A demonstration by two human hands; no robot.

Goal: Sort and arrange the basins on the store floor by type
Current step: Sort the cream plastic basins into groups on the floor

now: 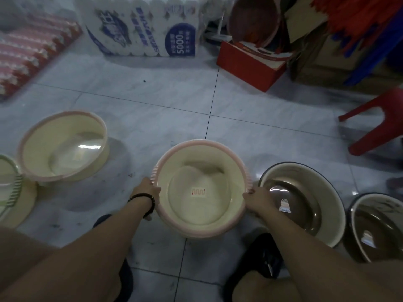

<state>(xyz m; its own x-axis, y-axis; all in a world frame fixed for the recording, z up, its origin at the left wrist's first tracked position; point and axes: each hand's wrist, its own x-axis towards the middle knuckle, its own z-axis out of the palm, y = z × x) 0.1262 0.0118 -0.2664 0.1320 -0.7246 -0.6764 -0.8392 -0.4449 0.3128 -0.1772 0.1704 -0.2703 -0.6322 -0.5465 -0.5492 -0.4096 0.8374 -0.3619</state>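
Observation:
A cream plastic basin with a pink ribbed rim [201,186] sits in the middle of the tiled floor, right in front of me. My left hand [145,190] grips its left rim and my right hand [258,201] grips its right rim. A larger cream basin with a pink rim [63,147] rests tilted at the left. A green-rimmed basin [8,184] shows at the far left edge. Two enamel basins with dark rims, one [305,203] beside my right hand and another [377,227] at the right edge, hold metal basins.
A white pack of paper rolls [144,27] and a red-and-white pack [28,51] lie at the back. A red cardboard box [253,62], a pink tub [255,20] and a red plastic stool [377,120] stand at the right. My shoes [261,258] are below.

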